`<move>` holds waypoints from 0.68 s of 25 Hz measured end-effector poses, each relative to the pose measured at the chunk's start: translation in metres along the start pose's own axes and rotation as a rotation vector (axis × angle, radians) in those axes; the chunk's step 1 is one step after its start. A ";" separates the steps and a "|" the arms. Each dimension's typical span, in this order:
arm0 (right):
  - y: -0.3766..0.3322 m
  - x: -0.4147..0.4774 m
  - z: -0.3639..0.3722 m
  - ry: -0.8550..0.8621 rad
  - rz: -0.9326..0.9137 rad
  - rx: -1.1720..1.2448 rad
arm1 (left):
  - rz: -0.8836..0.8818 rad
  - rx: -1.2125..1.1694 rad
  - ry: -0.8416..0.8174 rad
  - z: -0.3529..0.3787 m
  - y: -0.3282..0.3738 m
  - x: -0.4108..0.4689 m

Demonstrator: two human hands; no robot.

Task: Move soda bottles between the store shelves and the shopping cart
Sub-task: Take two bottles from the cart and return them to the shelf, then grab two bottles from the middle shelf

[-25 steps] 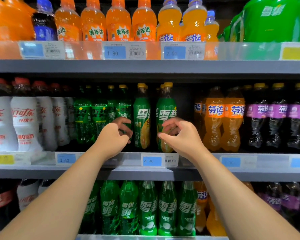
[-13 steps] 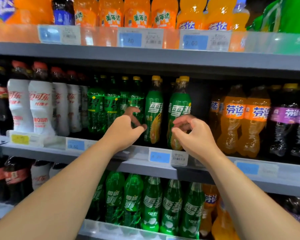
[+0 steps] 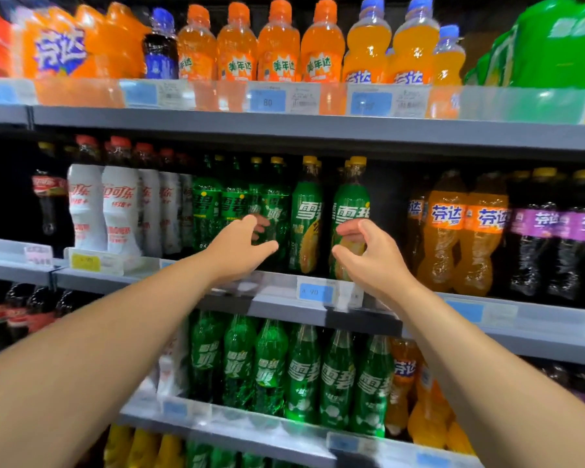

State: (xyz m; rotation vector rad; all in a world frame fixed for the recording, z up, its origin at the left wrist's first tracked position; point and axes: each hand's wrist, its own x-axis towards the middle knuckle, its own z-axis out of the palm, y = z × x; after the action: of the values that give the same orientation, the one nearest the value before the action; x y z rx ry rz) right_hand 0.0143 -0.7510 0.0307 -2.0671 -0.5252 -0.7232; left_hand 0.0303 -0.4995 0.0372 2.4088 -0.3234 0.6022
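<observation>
Little has shifted since half a second ago: both hands sit almost where they were, poised over the front edge of the middle shelf [image 3: 277, 307]. The left hand [image 3: 240, 246] has its grip spread in a wide C, thumb below and fingers above. It holds nothing, and its fingertips are just in front of a dark green soda bottle [image 3: 274, 211].

The right hand [image 3: 368, 255] is likewise parted, with its fingers curved before the lower body of a yellow-capped green bottle [image 3: 350, 207]. Whether they touch it cannot be told. A second yellow-capped bottle [image 3: 306, 214] stands between the two hands. All three bottles are upright at the shelf's front edge, with fuller rows behind them.

No cart is in view. On this showing the pick is only starting: nothing is lifted yet, so closing on a bottle, drawing it out and carrying it to the cart all remain.
</observation>
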 end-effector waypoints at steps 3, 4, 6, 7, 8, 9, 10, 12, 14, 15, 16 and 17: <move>-0.039 -0.027 0.005 -0.039 -0.098 0.052 | 0.091 0.015 0.036 -0.036 -0.003 -0.052; -0.056 -0.040 0.012 -0.065 -0.120 0.065 | 0.104 0.016 0.046 -0.051 -0.008 -0.075; -0.090 -0.070 0.029 -0.113 -0.150 0.058 | 0.121 0.027 0.051 -0.080 -0.022 -0.123; -0.108 -0.089 0.039 -0.126 -0.152 0.071 | 0.124 0.031 0.050 -0.097 -0.030 -0.151; -0.126 -0.109 0.049 -0.133 -0.151 0.096 | 0.120 0.024 0.054 -0.112 -0.040 -0.178; -0.148 -0.132 0.065 -0.136 -0.142 0.133 | 0.106 0.009 0.066 -0.133 -0.055 -0.210; -0.169 -0.155 0.080 -0.140 -0.127 0.172 | 0.092 -0.011 0.073 -0.152 -0.069 -0.240; -0.211 -0.201 0.114 -0.187 -0.089 0.250 | 0.052 -0.035 0.087 -0.189 -0.103 -0.300; -0.250 -0.243 0.158 -0.242 -0.066 0.302 | 0.002 -0.025 0.097 -0.228 -0.141 -0.358; -0.269 -0.261 0.181 -0.262 -0.057 0.324 | -0.032 -0.017 0.106 -0.246 -0.159 -0.385; -0.286 -0.277 0.204 -0.279 -0.047 0.347 | -0.058 -0.002 0.125 -0.262 -0.176 -0.410; -0.303 -0.290 0.228 -0.303 -0.033 0.372 | -0.079 0.023 0.157 -0.278 -0.194 -0.434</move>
State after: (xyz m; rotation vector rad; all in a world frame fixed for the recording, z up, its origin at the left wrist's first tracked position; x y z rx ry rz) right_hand -0.3146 -0.4252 -0.0877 -1.8245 -0.8005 -0.2987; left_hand -0.3684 -0.1400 -0.0829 2.3669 -0.1555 0.7572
